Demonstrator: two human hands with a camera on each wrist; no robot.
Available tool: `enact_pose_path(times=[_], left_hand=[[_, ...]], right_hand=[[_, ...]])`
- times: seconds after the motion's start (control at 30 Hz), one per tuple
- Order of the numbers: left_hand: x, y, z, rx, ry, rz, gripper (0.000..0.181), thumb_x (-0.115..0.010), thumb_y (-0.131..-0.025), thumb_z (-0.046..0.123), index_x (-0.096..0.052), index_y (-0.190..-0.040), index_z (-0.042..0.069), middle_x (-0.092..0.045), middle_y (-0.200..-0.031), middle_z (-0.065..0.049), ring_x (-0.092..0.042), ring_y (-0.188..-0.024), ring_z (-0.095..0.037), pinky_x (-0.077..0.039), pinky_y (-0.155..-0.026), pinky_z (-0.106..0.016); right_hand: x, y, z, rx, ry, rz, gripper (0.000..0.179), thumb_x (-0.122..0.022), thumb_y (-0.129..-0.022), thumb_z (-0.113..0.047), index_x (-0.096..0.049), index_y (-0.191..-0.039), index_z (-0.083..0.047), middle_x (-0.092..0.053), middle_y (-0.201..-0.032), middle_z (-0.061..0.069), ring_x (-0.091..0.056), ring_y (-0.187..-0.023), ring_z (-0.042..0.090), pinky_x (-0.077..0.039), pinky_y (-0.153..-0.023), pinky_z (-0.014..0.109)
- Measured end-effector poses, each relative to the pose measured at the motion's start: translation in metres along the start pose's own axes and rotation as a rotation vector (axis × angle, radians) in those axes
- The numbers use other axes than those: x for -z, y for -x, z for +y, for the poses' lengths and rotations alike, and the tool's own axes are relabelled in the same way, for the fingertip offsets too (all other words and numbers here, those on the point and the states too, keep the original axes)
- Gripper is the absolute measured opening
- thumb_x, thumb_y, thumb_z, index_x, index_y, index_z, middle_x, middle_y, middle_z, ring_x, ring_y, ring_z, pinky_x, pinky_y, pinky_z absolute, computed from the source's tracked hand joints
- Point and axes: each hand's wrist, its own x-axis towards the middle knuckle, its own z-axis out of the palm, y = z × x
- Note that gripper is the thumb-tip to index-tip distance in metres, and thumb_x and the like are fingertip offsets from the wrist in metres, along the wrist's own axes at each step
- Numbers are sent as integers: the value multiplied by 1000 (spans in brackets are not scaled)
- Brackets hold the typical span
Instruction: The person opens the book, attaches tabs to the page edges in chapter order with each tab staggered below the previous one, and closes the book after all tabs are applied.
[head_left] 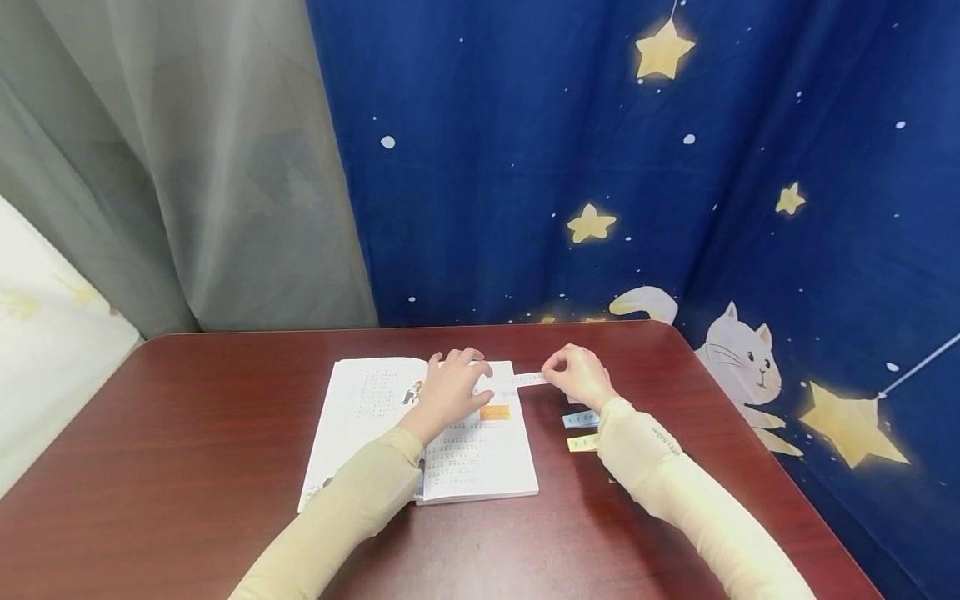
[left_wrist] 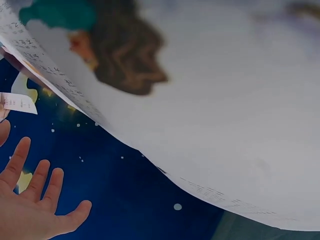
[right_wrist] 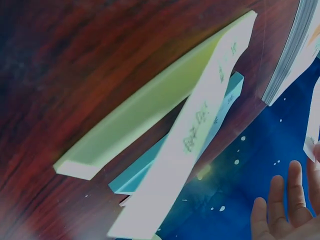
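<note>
An open book (head_left: pixel 480 471) with printed text and small pictures lies on the table. My left hand (head_left: pixel 450 392) is over its right page near the top, fingers spread and bent a little, holding nothing; in the left wrist view the same hand (left_wrist: pixel 35 205) shows its fingers apart. Just right of the book's upper edge, my right hand (head_left: pixel 581 377) pinches the end of a narrow white paper strip (head_left: pixel 528 379) between thumb and forefinger. That strip carries small writing, and its far end meets the page edge. An orange strip (head_left: pixel 495 412) lies on the right page.
Right of the book, a blue strip (head_left: pixel 580 419) and a yellow strip (head_left: pixel 582 443) lie on the dark red table (head_left: pixel 187 450), partly under the right sleeve. Handwriting shows on a pale lifted strip (right_wrist: pixel 200 120) close up. Curtains (head_left: pixel 510 167) hang behind the table.
</note>
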Motion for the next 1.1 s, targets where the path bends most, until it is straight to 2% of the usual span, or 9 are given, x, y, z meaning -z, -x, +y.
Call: enact_pose_path(times=[0.13, 0.4, 0.73, 1.1], left_hand=[[-5, -4, 3, -7, -7, -10, 25, -67, -80, 30, -66, -102, 18, -56, -119, -3, -49, -111, -24, -30, -98, -54], [-16, -5, 6, -32, -53, -71, 26, -65, -81, 29, -66, -105, 19, -58, -113, 0, -51, -107, -22, -33, -97, -51], [-24, -5, 13, -60, -89, -129, 25, -63, -84, 28, -66, -107, 19, -57, -116, -2, -50, -112, -23, -33, -97, -52], [-32, -2, 17, -92, -125, -95, 24, -62, -84, 28, -66, -106, 20, -58, -113, 0, -52, -107, -21, -35, -96, -51]], right_hand=[[-1, -3, 2, -48, 5, -36, 8, -65, -76, -23, -71, -78, -17, -63, -91, 1, -56, -89, 21, -44, -75, 48], [-2, -6, 11, -106, 0, -114, 10, -64, -77, -25, -71, -80, -18, -66, -89, 1, -56, -83, 20, -43, -73, 44], [0, -6, 13, -130, 2, -173, 10, -64, -76, -24, -71, -79, -17, -65, -79, -3, -54, -74, 17, -41, -68, 39], [-1, -5, 13, -150, -9, -184, 9, -64, -76, -22, -71, -79, -16, -64, -76, -3, -53, -72, 16, -40, -67, 38]])
